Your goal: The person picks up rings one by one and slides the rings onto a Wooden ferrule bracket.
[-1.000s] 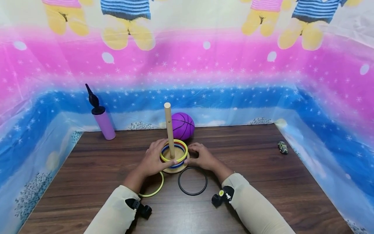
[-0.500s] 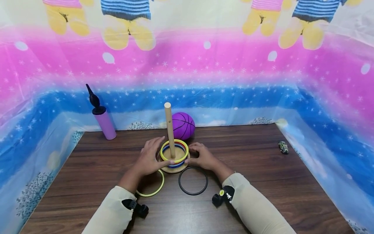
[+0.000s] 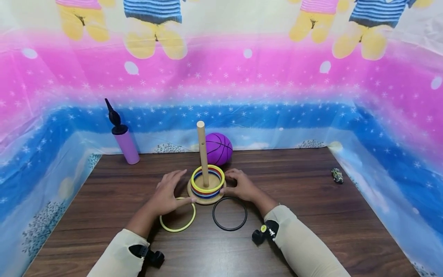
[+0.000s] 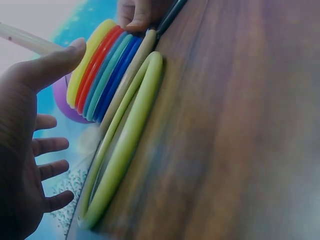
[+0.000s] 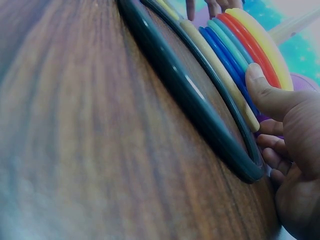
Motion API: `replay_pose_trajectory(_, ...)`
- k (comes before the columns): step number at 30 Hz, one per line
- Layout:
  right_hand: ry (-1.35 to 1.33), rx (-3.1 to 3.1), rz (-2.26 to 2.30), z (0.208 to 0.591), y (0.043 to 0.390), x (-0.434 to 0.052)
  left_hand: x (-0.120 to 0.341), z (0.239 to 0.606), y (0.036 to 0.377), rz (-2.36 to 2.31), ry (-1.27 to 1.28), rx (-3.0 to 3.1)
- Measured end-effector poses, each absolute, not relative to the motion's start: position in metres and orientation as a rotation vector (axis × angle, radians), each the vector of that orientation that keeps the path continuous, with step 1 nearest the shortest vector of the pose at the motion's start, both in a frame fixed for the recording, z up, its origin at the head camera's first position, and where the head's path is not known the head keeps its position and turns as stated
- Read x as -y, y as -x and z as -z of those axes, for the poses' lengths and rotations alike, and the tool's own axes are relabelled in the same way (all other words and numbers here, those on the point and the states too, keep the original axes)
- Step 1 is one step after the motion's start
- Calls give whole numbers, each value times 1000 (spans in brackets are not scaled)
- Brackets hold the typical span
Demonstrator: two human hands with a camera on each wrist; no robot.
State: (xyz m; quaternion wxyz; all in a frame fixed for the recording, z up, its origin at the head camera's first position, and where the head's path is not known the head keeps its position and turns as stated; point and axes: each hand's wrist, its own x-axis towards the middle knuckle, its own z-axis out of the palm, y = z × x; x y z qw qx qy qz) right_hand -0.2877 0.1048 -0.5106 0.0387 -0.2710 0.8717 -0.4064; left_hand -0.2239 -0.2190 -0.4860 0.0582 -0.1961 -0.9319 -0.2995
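A wooden peg point(image 3: 202, 154) rises from a round wooden base point(image 3: 205, 202). Stacked around its foot are several rings point(image 3: 207, 192), yellow on top, then red, teal and blue. My right hand point(image 3: 244, 187) holds the right side of this stack, its thumb point(image 5: 261, 82) against the rings and its fingers curled beyond. To the left, my left hand point(image 3: 165, 198) is spread with nothing in it, thumb over the far edge of a yellow-green ring point(image 3: 177, 231) flat on the table. A black ring point(image 3: 230, 229) lies in front of the base, near the right hand.
A purple ball point(image 3: 220, 149) sits behind the peg. At the back left stands a purple hand pump point(image 3: 127, 147) with a black nozzle. A small toy car point(image 3: 337, 176) is at the right edge of the wooden table point(image 3: 294, 184). Printed cloth surrounds the table.
My left hand has let go of the ring stack and moved left and toward me, over the yellow-green ring. The right hand has stayed at the stack.
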Motion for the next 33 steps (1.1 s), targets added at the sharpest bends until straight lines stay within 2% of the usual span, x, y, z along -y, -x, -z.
replay_pose_trajectory(15, 800, -2679, 1247, 513, 287, -107, 245, 503, 197, 924, 719, 2803)
replay_pose_trajectory(33, 815, -2686, 1222, 513, 291, -107, 270, 502, 193, 1085, 974, 2895)
